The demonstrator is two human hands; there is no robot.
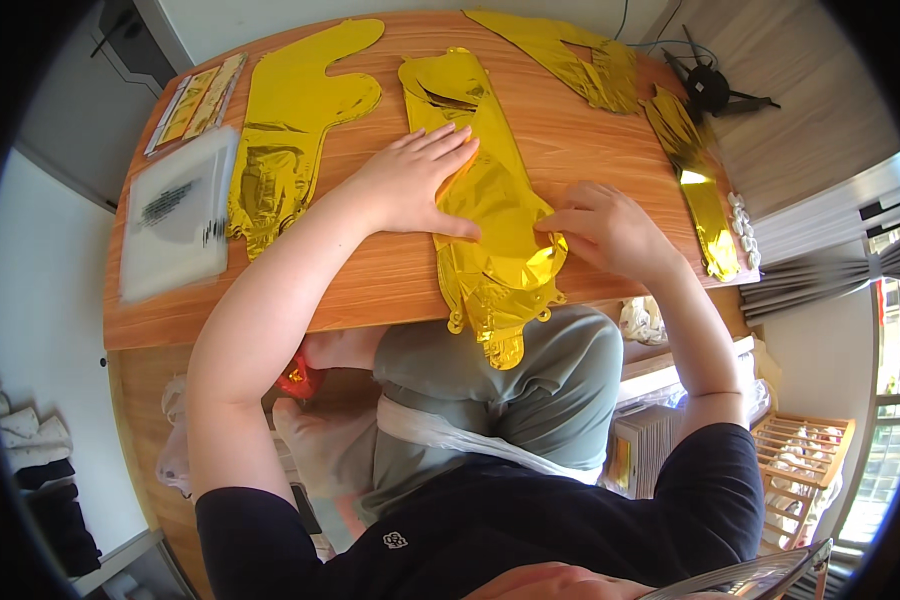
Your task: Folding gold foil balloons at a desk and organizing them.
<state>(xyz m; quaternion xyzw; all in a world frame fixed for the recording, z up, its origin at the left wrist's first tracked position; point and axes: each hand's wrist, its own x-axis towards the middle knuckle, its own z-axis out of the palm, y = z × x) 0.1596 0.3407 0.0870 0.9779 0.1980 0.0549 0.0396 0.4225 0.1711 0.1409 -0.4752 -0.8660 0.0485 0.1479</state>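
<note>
A flat gold foil balloon (505, 205) lies lengthwise on the table in front of me, its near tabbed end hanging past the table's front edge over my lap. My left hand (422, 182) rests on it with the fingers spread, pressing on its left side. At its right edge, my right hand (602, 228) has thumb and fingers pinched together on the foil. The foil is creased near the right fingers, and its far end has a dark open-looking fold.
Another gold foil balloon (305, 95) lies at left, beside clear plastic sleeves (170, 225) and printed cards (197, 105). More gold foil pieces (600, 65) lie far right, with a folded strip (705, 195) near small white bundles (742, 230). A black stand (710, 90) stands behind.
</note>
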